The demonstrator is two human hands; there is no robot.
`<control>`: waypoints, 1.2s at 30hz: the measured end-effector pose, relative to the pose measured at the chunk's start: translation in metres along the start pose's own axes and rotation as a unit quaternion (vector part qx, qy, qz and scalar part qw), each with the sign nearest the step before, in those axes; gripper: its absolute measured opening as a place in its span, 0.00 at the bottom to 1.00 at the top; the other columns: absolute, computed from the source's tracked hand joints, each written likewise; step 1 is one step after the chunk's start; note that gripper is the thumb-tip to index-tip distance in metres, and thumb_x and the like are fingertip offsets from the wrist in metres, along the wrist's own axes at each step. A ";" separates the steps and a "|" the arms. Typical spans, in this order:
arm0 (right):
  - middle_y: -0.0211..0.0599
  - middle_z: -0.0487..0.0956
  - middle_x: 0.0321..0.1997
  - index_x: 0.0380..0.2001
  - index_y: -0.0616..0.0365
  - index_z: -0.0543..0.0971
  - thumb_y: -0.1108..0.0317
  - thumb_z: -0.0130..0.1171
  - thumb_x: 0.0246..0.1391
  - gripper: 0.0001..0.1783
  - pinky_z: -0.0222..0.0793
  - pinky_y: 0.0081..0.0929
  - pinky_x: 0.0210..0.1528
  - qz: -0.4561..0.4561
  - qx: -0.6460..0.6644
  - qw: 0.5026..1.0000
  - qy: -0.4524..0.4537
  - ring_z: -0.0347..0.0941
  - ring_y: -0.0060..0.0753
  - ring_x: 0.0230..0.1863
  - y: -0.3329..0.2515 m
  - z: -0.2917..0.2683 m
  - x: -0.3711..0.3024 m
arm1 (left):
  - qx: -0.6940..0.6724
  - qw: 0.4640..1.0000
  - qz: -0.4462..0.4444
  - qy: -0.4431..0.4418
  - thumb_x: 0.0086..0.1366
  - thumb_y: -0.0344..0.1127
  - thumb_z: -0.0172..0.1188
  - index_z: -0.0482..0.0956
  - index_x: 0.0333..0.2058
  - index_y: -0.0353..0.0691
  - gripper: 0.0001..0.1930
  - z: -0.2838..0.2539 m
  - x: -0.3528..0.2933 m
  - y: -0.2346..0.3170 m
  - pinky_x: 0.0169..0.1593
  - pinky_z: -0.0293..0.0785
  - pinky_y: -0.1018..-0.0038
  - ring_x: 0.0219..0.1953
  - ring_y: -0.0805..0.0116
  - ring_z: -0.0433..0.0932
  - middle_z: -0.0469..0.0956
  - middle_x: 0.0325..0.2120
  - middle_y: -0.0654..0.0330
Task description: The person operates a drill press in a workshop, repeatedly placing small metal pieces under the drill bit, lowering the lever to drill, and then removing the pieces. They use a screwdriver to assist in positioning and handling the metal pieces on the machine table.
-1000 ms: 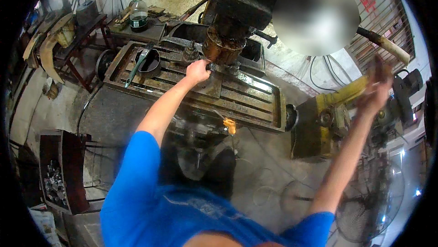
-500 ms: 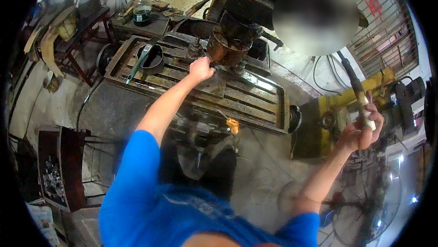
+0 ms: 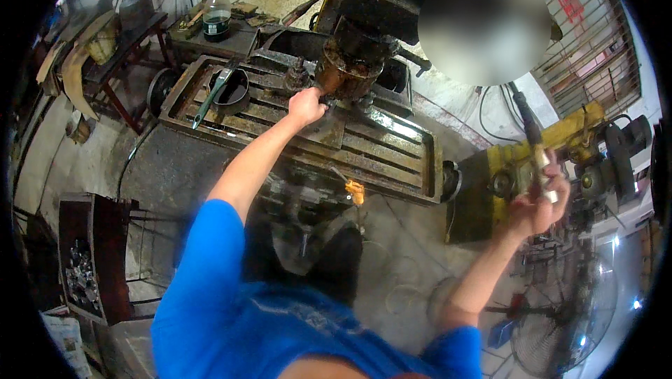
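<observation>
Left hand (image 3: 306, 106): curled beside the spindle (image 3: 348, 72) — I cannot tell around what
Right hand (image 3: 542, 205): my fingers wrapped round the lever (image 3: 530, 123)
Brush (image 3: 211, 101): across the pan (image 3: 235, 107)

Over the right half of the slotted table (image 3: 378, 162), a hand could pass low between the left hand (image 3: 306, 106) and the right edge. The spindle housing (image 3: 346, 71) blocks the far edge's middle; the left forearm (image 3: 259, 158) crosses the near edge left of centre. A pan (image 3: 231, 95) and brush (image 3: 210, 102) obstruct the left end. An orange lump (image 3: 355, 191) juts at the near edge, and a handwheel (image 3: 452, 181) stands just beyond the right edge.
</observation>
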State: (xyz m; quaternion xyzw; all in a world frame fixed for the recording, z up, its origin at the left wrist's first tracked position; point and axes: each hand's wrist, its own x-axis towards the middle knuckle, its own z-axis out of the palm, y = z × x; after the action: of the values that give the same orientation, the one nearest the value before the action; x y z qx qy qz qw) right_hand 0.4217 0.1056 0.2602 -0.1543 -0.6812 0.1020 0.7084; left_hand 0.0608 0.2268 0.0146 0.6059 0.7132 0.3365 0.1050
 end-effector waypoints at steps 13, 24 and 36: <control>0.42 0.69 0.33 0.23 0.58 0.62 0.80 0.41 0.32 0.09 0.50 0.56 0.59 0.007 -0.001 1.000 0.017 0.60 0.60 0.55 0.002 0.002 -0.011 | -0.017 1.000 0.012 0.002 0.46 0.44 0.64 0.77 0.30 0.36 0.18 -0.003 -0.006 0.003 0.37 0.71 0.59 0.35 0.49 0.75 0.76 0.29 0.48; 0.41 0.72 0.38 0.27 0.60 0.67 0.73 0.48 0.38 0.08 0.56 0.49 0.57 0.013 0.072 0.997 0.036 0.64 0.55 0.53 0.009 0.009 -0.028 | -0.099 0.993 0.018 -0.059 0.48 0.38 0.61 0.75 0.41 0.39 0.20 -0.044 -0.019 -0.008 0.43 0.71 0.63 0.39 0.53 0.75 0.77 0.34 0.51; 0.50 0.71 0.47 0.40 0.68 0.71 0.66 0.47 0.53 0.16 0.63 0.36 0.52 -0.089 -0.037 0.995 -0.022 0.67 0.43 0.49 0.083 -0.070 -0.040 | -0.051 0.999 0.005 0.010 0.51 0.36 0.60 0.73 0.44 0.37 0.20 -0.258 -0.243 -0.139 0.32 0.71 0.70 0.24 0.66 0.76 0.78 0.27 0.52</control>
State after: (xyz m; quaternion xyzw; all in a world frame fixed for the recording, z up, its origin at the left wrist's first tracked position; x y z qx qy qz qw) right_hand 0.4954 0.1634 0.1918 -0.1172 -0.7107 0.0168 0.6935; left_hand -0.1343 -0.0968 0.0614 0.5996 0.6932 0.3791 0.1273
